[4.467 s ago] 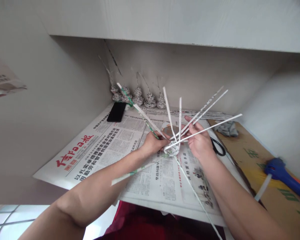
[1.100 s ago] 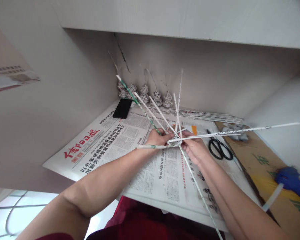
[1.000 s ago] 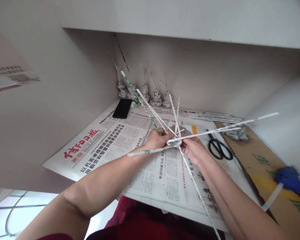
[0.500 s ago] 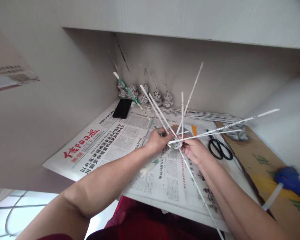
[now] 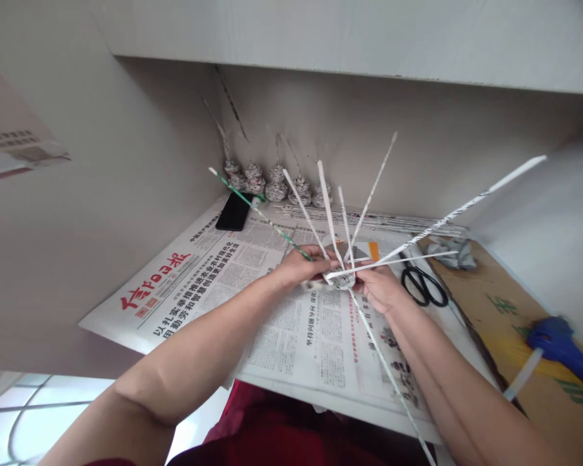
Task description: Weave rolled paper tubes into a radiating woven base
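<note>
Between my hands, above the newspaper, is a small woven piece [image 5: 341,278] made of rolled paper. Several thin paper sticks fan up and outward from it, and one long pale stick [image 5: 381,357] runs down toward me. My left hand [image 5: 307,264] is closed on the woven piece's left side; a green-and-white paper stick [image 5: 257,210] reaches out from these fingers to the upper left. On the right side, my right hand [image 5: 376,285] pinches the piece's edge, close to where a long white stick [image 5: 459,210] slants to the upper right. Some fingertips are hidden behind the weave.
Newspaper [image 5: 252,291] covers the table. Along the back wall stand several gourd-shaped woven pieces [image 5: 276,184], beside a black phone [image 5: 234,211]. A bundle of paper sticks [image 5: 379,222] lies behind. To the right are black-handled scissors [image 5: 423,287], cardboard [image 5: 495,310] and a blue glue gun [image 5: 556,340].
The upright sticks have spread apart, and the long right-hand stick has swung upward. The green-and-white stick's tip has dropped lower and to the left. Both hands stay around the woven piece.
</note>
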`<state>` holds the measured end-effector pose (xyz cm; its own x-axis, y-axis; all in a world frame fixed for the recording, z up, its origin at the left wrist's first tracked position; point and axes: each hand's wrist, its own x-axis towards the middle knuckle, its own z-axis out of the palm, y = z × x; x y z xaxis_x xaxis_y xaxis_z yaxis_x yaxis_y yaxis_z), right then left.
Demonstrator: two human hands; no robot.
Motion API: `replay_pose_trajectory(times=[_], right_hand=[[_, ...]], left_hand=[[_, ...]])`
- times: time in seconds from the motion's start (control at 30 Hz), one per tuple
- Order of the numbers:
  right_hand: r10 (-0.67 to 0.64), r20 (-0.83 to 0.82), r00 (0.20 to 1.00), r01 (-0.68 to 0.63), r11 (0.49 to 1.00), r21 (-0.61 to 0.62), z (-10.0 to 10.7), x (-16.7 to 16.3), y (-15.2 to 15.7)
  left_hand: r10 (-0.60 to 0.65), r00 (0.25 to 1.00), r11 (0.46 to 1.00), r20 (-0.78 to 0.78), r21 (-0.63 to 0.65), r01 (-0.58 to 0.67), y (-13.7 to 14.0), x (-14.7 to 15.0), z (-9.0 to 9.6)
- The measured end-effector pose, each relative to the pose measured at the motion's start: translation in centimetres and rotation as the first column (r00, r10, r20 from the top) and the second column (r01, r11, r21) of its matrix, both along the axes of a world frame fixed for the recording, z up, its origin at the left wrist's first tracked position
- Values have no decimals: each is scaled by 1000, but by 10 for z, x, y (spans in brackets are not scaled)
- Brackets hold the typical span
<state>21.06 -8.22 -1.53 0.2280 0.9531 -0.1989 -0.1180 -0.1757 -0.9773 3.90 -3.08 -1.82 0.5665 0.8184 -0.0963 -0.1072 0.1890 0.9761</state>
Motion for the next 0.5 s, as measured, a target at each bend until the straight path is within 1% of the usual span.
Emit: replay_pose_trajectory(times=[0.03,0.1,0.2,0.23,0.27,0.3,0.37,0.4,0.43,0.5], right_hand=[[8,8,1000,-8,1000,-4,0,1,0],[43,15,999,-43,999,-8,2,2,0],[86,21,996,-86,996,-9,2,4,0],[90,27,996,-90,996,-11,2,4,0],[95,34,995,-94,995,-16,2,5,0],[97,42,994,-97,995,-19,2,5,0],[107,57,993,-107,994,-13,2,5,1],[113,62,992,-112,994,-7,1,5,1],[118,66,991,-118,993,-6,1,4,1],[116,78,990,-116,993,-11,0,3,0]], left_hand=[[-96,995,995,-2,-27,96,3,-6,4],[-277,961,961,6,-20,277,10,-18,10],[-427,903,904,-37,-5,427,19,-31,15],[-443,895,896,-54,-3,443,21,-33,14],[-427,902,904,-68,5,428,22,-33,13],[-380,921,924,-79,17,383,24,-33,12],[-260,962,964,-88,33,263,25,-29,8],[-211,974,976,-88,36,215,25,-27,6],[-185,979,982,-87,32,188,25,-25,5],[-184,978,982,-99,19,187,23,-22,4]])
